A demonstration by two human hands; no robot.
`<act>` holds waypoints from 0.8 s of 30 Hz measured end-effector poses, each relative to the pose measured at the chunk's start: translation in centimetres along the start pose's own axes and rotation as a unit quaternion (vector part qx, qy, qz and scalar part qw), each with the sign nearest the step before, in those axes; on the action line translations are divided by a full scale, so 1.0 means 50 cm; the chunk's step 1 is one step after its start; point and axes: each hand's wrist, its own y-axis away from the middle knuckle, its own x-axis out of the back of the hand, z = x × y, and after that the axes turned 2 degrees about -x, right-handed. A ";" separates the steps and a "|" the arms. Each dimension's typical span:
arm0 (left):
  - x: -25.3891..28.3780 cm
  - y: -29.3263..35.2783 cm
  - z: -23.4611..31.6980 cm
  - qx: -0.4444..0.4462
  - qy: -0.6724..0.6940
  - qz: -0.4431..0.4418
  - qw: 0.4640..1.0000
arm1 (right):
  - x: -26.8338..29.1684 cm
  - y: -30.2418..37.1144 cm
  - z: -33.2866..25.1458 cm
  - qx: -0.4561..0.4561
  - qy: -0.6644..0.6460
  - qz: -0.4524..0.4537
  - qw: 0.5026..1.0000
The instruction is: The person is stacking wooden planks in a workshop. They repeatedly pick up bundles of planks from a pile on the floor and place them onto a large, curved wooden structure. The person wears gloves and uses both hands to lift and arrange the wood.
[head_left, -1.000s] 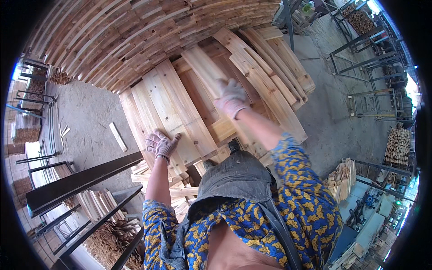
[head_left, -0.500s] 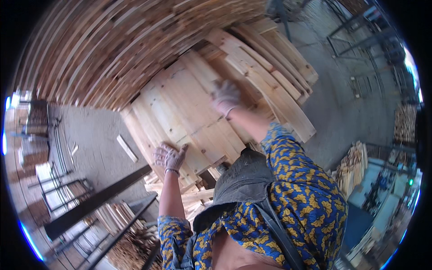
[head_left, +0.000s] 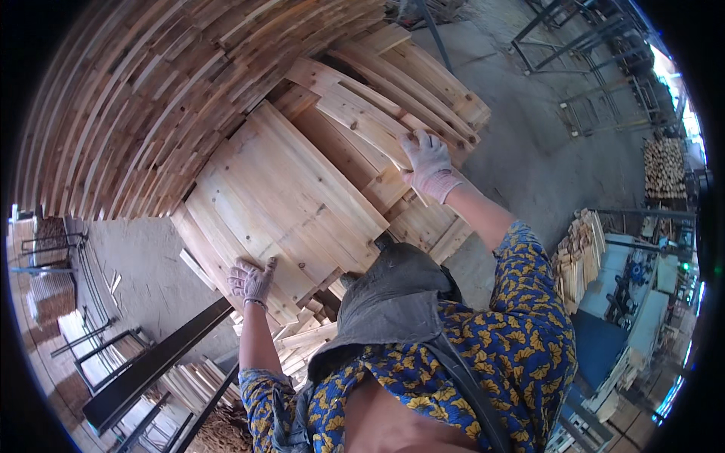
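Observation:
Pale pine boards (head_left: 283, 204) lie side by side in a flat layer in front of me. My left hand (head_left: 251, 281), in a whitish knit glove, rests on their near left edge with the fingers apart. To the right, my gloved right hand (head_left: 429, 164) has its fingers curled over the near end of a loose pine board (head_left: 361, 119); the thumb side is partly hidden. That board slants away to the far left, over other loose boards (head_left: 434, 87). Between it and the flat layer, lower boards (head_left: 340, 140) show in a gap.
A tall stack of planks (head_left: 151, 98) rises along the far left. A dark metal bar (head_left: 155, 370) runs beside my left arm, with scrap wood near it. Metal racks (head_left: 566, 38) stand at the far right on the concrete floor (head_left: 513, 136). Bluish machinery (head_left: 623, 294) is at the right.
My right hand has moved right, off the flat layer and onto the loose board's end. The left hand stays on the boards. The whole view has shifted and turned somewhat.

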 end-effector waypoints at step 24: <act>0.000 -0.005 -0.003 0.006 -0.004 -0.001 1.000 | -0.033 -0.100 -0.228 0.013 -0.134 -0.069 0.989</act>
